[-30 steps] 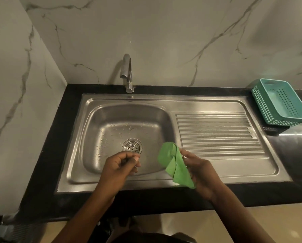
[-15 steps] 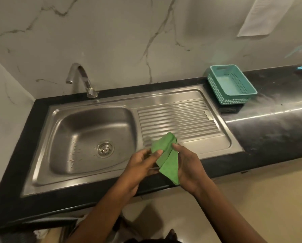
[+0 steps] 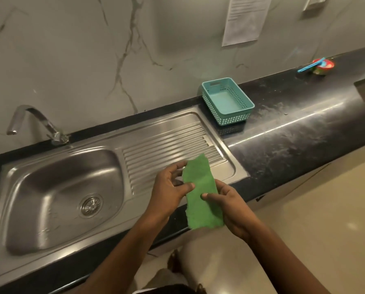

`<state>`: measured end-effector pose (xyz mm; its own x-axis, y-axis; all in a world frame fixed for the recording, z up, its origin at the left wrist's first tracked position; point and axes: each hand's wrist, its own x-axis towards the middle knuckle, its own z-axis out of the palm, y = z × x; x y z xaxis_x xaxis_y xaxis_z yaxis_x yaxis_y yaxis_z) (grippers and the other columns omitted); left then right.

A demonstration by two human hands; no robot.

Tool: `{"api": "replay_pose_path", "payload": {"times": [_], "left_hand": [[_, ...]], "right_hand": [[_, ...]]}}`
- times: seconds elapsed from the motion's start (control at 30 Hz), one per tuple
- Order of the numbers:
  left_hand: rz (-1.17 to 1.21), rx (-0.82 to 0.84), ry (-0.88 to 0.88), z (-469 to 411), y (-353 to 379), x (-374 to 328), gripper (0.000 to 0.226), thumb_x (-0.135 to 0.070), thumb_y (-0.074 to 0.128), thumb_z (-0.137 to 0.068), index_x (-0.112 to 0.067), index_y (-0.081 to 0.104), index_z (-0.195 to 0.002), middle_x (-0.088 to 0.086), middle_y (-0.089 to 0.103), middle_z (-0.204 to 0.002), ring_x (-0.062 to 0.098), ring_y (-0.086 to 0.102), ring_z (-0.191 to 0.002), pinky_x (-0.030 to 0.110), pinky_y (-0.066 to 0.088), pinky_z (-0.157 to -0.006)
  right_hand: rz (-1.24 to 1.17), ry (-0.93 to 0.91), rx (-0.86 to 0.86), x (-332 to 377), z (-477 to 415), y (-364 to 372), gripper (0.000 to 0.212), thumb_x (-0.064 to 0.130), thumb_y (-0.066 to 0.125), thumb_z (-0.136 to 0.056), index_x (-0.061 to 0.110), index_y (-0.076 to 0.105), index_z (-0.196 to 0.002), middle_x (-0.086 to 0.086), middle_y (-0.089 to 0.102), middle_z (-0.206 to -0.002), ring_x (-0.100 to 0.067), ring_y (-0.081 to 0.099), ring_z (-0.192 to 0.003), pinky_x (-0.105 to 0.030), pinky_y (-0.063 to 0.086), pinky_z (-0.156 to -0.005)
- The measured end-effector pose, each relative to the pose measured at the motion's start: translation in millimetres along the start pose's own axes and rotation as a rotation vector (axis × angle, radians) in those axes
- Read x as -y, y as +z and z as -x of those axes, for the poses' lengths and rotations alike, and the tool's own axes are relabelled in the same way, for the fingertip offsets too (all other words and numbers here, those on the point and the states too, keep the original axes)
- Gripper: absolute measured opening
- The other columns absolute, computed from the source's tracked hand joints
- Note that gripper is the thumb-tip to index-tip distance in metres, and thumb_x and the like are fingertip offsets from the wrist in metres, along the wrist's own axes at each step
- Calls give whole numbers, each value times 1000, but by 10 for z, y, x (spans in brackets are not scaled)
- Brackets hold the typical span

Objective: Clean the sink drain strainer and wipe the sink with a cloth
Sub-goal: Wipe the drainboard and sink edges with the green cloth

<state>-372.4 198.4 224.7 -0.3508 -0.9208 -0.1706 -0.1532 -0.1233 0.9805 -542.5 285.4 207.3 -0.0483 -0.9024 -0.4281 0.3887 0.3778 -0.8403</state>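
A green cloth [image 3: 202, 194] is spread out flat in front of me, over the front edge of the counter. My left hand [image 3: 168, 187] pinches its left edge with thumb and fingers. My right hand [image 3: 230, 206] holds it from the right, thumb on top. The steel sink [image 3: 39, 187] lies to the left, with its round metal drain strainer [image 3: 91, 205] seated in the basin floor. Neither hand touches the sink or the strainer.
A ribbed steel drainboard [image 3: 168, 143] runs right of the basin. The tap [image 3: 35, 122] stands behind the basin. A teal plastic basket [image 3: 227, 100] sits on the black counter [image 3: 294, 134]. A small red container [image 3: 321, 65] is far right. A paper [image 3: 245, 18] hangs on the marble wall.
My view has swung right, so the sink now lies to the left. My left hand came over to the cloth, and both hands have opened the bunched cloth out flat.
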Motion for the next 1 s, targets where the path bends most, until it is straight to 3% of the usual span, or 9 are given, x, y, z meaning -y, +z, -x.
{"api": "replay_pose_path", "payload": {"times": [0.1,0.2,0.3,0.4,0.5,0.7,0.8,0.9,1.0], "left_hand": [[39,43,3,-222,139,-27,70,8,79,-83,-27,63,-141,-1,74,-131,20,76,-107,41,65,-88],[86,76,10,-484,252,-38,85,10,78,-83,-30,51,-153,-3,67,-141,13,76,-106,32,65,-83],[109,115,6,-714,344,-86,96,6,78,-86,-36,35,-161,-13,59,-146,5,76,-105,24,62,-78],[149,122,-27,-941,433,-126,93,1,75,-91,-35,28,-162,-15,61,-140,7,77,-103,25,63,-75],[173,118,-117,-1164,523,-166,84,-4,76,-92,-27,33,-161,2,70,-133,17,77,-107,32,64,-77],[103,105,-82,-1598,763,-363,74,7,73,-90,-27,48,-151,0,71,-131,21,78,-99,34,65,-72],[16,59,-26,-1875,968,-532,72,9,71,-89,-22,51,-151,0,68,-136,36,74,-108,49,66,-84],[-49,-11,25,-2151,1212,-717,63,12,68,-89,-17,58,-144,1,69,-133,31,72,-114,54,63,-92],[-107,-66,40,-2461,1428,-862,55,11,68,-89,-9,64,-140,6,70,-133,32,74,-97,49,65,-86]], "right_hand": [[-3,-28,16,184,-99,-190,39,8,61,-102,19,61,-139,-16,72,-129,-37,70,-119,-53,59,-99],[-13,-52,24,346,-230,-359,43,6,57,-103,26,59,-141,-14,73,-129,-34,71,-118,-42,63,-89],[-42,-65,-5,492,-378,-496,48,2,55,-104,28,56,-144,-13,72,-131,-33,70,-120,-43,62,-93],[-79,-90,-38,662,-538,-596,49,2,55,-103,27,57,-144,-12,72,-131,-33,70,-120,-43,63,-89],[-80,-121,-79,834,-708,-700,49,-2,53,-103,25,58,-143,-12,72,-130,-33,72,-117,-42,63,-88],[-56,-111,-83,1244,-1107,-1005,56,-10,46,-102,24,55,-146,-11,74,-129,-32,72,-115,-45,63,-88],[73,-78,-81,1547,-1364,-1247,64,-12,43,-102,30,51,-149,-14,69,-135,-36,70,-119,-50,60,-94],[219,-47,-37,1901,-1633,-1541,70,-12,42,-102,38,49,-151,-13,68,-133,-34,69,-118,-49,62,-91],[343,-25,-46,2252,-1930,-1763,72,-10,43,-102,43,48,-151,-11,74,-120,-34,70,-113,-54,61,-91]]}}
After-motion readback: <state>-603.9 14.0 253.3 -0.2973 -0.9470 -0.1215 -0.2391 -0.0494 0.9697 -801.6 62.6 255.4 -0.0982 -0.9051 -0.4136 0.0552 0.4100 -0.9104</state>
